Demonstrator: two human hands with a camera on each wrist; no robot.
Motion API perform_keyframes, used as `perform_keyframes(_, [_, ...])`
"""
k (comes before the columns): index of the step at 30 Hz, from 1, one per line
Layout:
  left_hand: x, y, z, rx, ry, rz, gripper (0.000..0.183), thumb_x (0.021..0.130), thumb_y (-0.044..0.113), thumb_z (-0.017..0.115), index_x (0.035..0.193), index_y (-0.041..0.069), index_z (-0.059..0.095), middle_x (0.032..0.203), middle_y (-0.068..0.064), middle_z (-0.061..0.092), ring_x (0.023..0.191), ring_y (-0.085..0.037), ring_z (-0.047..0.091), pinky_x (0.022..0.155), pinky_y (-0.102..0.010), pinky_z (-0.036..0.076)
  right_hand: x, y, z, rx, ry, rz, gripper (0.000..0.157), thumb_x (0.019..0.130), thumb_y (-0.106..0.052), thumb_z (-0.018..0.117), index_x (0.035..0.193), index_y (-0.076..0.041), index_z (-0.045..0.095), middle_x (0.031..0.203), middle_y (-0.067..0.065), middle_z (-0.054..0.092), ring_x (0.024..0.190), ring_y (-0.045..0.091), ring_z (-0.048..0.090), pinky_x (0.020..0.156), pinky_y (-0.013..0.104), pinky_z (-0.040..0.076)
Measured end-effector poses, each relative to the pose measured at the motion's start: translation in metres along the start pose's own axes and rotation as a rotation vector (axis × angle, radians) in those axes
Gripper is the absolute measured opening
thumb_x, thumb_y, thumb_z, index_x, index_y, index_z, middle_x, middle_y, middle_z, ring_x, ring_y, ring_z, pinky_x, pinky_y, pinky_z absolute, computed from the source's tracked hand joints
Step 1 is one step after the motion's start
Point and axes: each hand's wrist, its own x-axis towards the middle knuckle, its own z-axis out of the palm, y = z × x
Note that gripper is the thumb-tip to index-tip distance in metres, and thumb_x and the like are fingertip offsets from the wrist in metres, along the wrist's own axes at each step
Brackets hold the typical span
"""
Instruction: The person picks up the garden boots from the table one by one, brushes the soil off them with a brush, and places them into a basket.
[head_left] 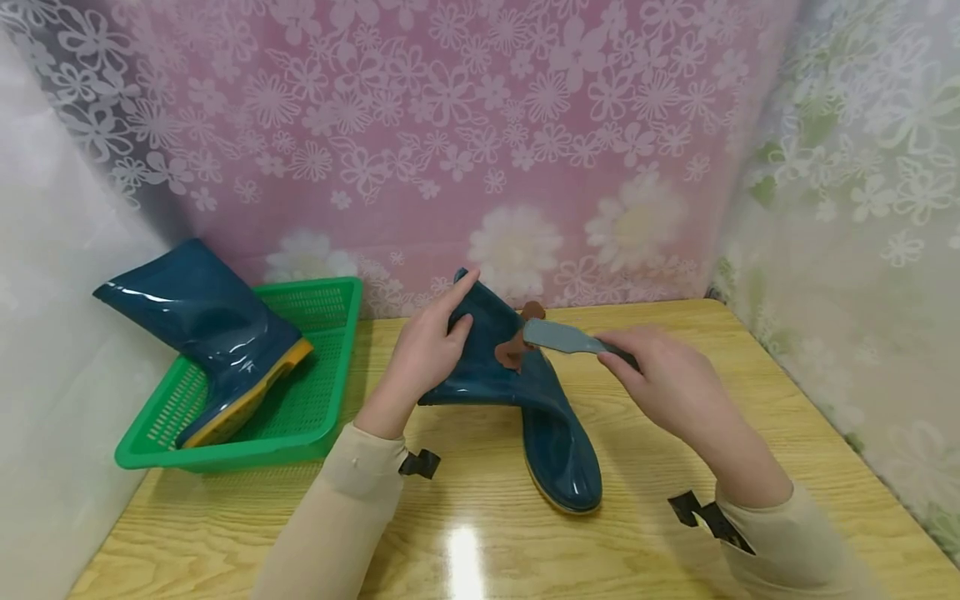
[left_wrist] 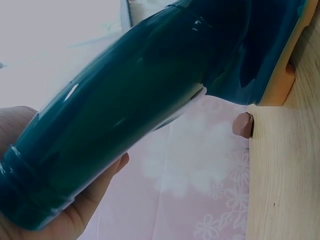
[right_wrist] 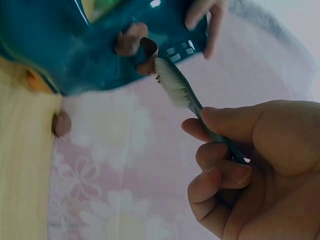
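Note:
A dark blue rubber boot (head_left: 487, 385) leans over the table, its toe to the lower right and its shaft to the upper left. My left hand (head_left: 427, 350) grips the shaft near its top, also seen beneath the shaft in the left wrist view. My right hand (head_left: 667, 379) holds a brush (head_left: 564, 337) by its thin grey handle. White bristles (right_wrist: 172, 85) face the boot, their dark-specked tip right at a brown, clay-like smear (right_wrist: 131, 39) on the shaft. In the head view the brush head overlaps that smear.
A second blue boot (head_left: 217, 308) with a yellow sole tilts in a green plastic basket (head_left: 225, 454) on the left. A brown lump (left_wrist: 243, 125) lies on the wooden table (head_left: 450, 500) behind the held boot. Flowered sheets (head_left: 450, 125) hang at the back and right.

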Motion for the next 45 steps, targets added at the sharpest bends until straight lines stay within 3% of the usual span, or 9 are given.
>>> perform_keyframes(2, [0.0,0.001,-0.001,-0.002,0.003,0.008,0.071,0.116,0.011,0.059,0.175,0.04,0.031,0.132,-0.009,0.072,0.045,-0.022,0.039,0.049,-0.036,0.038,0.002,-0.008,0.007,0.002,0.004,-0.029,0.034,0.113,-0.024,0.069,0.142,-0.007,0.075,0.115,0.013,0.076,0.087,0.027,0.067,0.071,0.046,0.053])
perform_keyframes(4, [0.0,0.003,-0.001,-0.002,0.006,0.021,0.071,0.116,0.011,0.059,0.175,0.04,0.032,0.159,-0.008,0.06,0.046,-0.022,0.04,0.05,-0.037,0.039,0.004,-0.015,0.012,0.004,0.003,-0.048,0.034,0.113,-0.025,0.068,0.142,-0.008,0.075,0.109,0.009,0.075,0.081,0.023,0.062,0.068,0.043,0.05])
perform_keyframes(7, [0.001,0.005,-0.001,-0.002,0.009,0.042,0.07,0.116,0.01,0.059,0.175,0.039,0.033,0.171,-0.006,0.048,0.047,-0.022,0.041,0.052,-0.038,0.04,0.006,-0.022,0.018,0.015,-0.003,-0.063,0.033,0.113,-0.024,0.068,0.142,-0.009,0.074,0.102,0.004,0.071,0.075,0.019,0.056,0.064,0.039,0.047])
perform_keyframes(15, [0.0,0.005,0.001,0.001,0.007,0.034,0.07,0.116,0.007,0.059,0.175,0.036,0.035,0.172,-0.006,0.046,0.049,-0.021,0.042,0.054,-0.037,0.041,0.006,-0.02,0.022,0.012,-0.048,-0.051,0.034,0.113,-0.021,0.068,0.144,-0.01,0.074,0.09,0.0,0.063,0.065,0.016,0.047,0.058,0.035,0.039])
perform_keyframes(25, [-0.002,0.001,0.0,-0.006,0.02,0.018,0.07,0.116,0.008,0.059,0.175,0.038,0.035,0.169,-0.006,0.051,0.046,-0.021,0.04,0.051,-0.037,0.04,0.003,-0.005,0.008,-0.015,-0.136,0.024,0.038,0.113,-0.022,0.068,0.149,-0.01,0.072,0.098,0.003,0.072,0.062,0.016,0.048,0.055,0.035,0.038])
perform_keyframes(35, [0.0,0.001,0.002,-0.002,0.019,0.004,0.07,0.116,0.009,0.058,0.175,0.04,0.034,0.156,-0.009,0.063,0.047,-0.022,0.04,0.052,-0.037,0.039,-0.001,0.015,-0.011,-0.069,-0.137,0.091,0.037,0.113,-0.023,0.067,0.145,-0.006,0.072,0.112,0.013,0.077,0.068,0.018,0.054,0.057,0.037,0.039])
perform_keyframes(40, [0.0,0.001,0.002,0.003,0.012,0.001,0.07,0.116,0.008,0.058,0.175,0.039,0.034,0.165,-0.008,0.055,0.048,-0.022,0.042,0.053,-0.038,0.041,0.001,-0.001,-0.003,-0.088,-0.068,0.051,0.035,0.113,-0.023,0.068,0.144,-0.006,0.073,0.113,0.014,0.077,0.076,0.022,0.063,0.062,0.042,0.049])
perform_keyframes(45, [-0.001,0.003,0.001,0.002,0.008,0.01,0.07,0.117,0.007,0.056,0.175,0.039,0.034,0.167,-0.007,0.053,0.05,-0.022,0.043,0.055,-0.038,0.042,0.01,-0.025,0.013,-0.093,-0.021,-0.026,0.031,0.112,-0.021,0.069,0.139,-0.007,0.076,0.102,0.007,0.073,0.072,0.018,0.06,0.062,0.04,0.049])
